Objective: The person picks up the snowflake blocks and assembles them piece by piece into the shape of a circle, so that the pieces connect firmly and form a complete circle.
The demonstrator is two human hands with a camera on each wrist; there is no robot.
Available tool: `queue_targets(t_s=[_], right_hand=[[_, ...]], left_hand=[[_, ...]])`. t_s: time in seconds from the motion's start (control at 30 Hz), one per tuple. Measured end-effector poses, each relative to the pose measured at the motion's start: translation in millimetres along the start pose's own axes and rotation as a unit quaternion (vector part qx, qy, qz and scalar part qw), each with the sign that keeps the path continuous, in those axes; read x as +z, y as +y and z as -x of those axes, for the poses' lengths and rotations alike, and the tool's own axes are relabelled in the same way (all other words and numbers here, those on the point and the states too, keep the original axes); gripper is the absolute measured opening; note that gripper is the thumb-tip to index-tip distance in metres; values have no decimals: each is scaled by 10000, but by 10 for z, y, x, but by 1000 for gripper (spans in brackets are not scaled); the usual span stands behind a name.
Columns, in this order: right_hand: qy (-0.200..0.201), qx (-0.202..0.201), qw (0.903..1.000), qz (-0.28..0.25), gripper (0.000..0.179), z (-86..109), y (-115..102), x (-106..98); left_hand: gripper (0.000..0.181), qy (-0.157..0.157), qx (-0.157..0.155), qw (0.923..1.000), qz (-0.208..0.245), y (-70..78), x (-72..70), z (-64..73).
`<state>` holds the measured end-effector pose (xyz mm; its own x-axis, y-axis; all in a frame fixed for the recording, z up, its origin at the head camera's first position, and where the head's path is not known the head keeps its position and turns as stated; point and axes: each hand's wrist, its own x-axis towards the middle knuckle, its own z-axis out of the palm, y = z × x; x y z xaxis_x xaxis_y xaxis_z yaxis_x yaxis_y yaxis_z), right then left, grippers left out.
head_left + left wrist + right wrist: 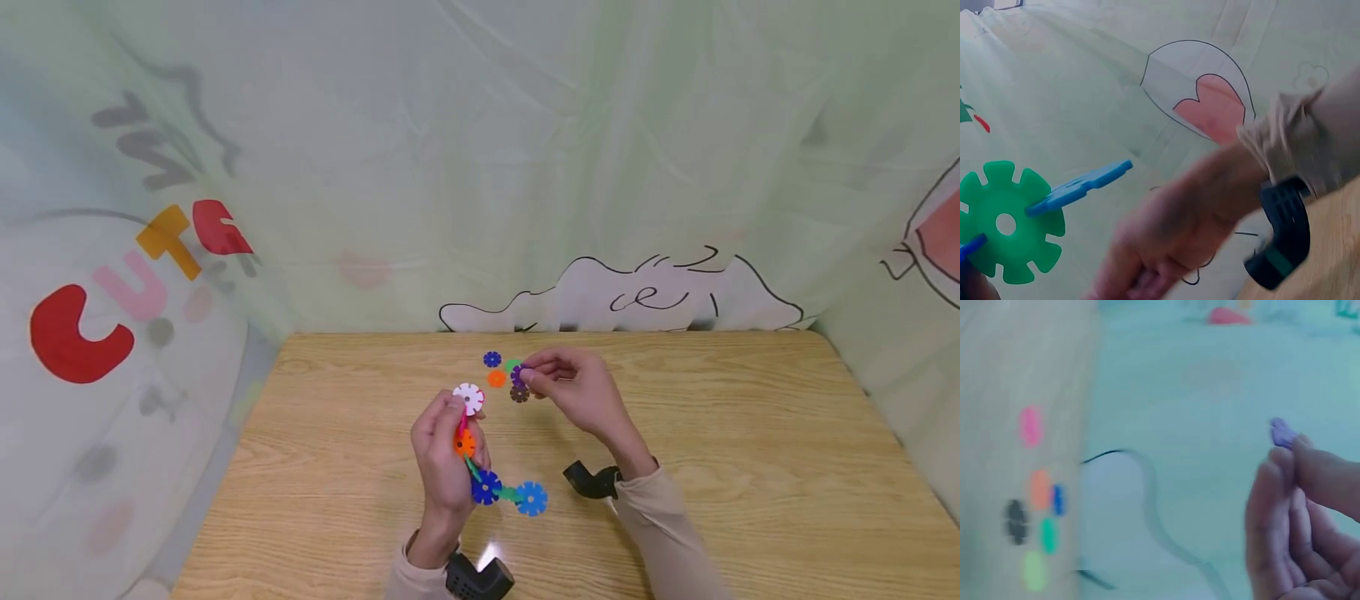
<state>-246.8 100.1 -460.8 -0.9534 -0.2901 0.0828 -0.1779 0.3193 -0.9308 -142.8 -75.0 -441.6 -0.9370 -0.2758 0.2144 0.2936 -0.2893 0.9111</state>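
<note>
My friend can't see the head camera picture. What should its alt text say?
A person's left-hand grip holds a chain of colourful notched discs, running from white to light blue, while the right-hand grip pinches a purple disc. A few loose discs lie nearby on a wooden table, with cartoon-printed cloth behind.

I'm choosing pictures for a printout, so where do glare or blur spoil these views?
Head view: mostly clear, with a glare patch on the table near the left wrist's black camera; left wrist view: green disc fairly crisp, right hand soft; right wrist view: loose discs on the table badly blurred, under a blue-green tint.
</note>
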Motion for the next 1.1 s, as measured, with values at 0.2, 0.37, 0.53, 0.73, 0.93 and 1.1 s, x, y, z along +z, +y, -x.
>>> queue_targets(t_s=[0.2,0.37,0.53,0.73,0.93,1.1], right_hand=[[149,-1172,9900,-765,8,272,-387,-114],[185,-2126,9748,-655,16,406,-536,-80],[367,-2641,9635,-245,17,439,-566,-24],[370,-2916,9557,128,23,447,-579,5],[439,-3250,9441,339,26,456,-581,26],[561,-3395,9364,684,26,482,-616,25]], left_hand=[[40,-57,-109,9997,-205,34,14,17],[40,-104,-140,9993,-333,66,14,35],[39,-173,-161,9990,-387,80,26,53],[40,-314,-98,9988,-370,102,37,59],[40,-449,-31,9973,-586,135,25,62],[38,-432,-100,9961,-762,156,16,67]])
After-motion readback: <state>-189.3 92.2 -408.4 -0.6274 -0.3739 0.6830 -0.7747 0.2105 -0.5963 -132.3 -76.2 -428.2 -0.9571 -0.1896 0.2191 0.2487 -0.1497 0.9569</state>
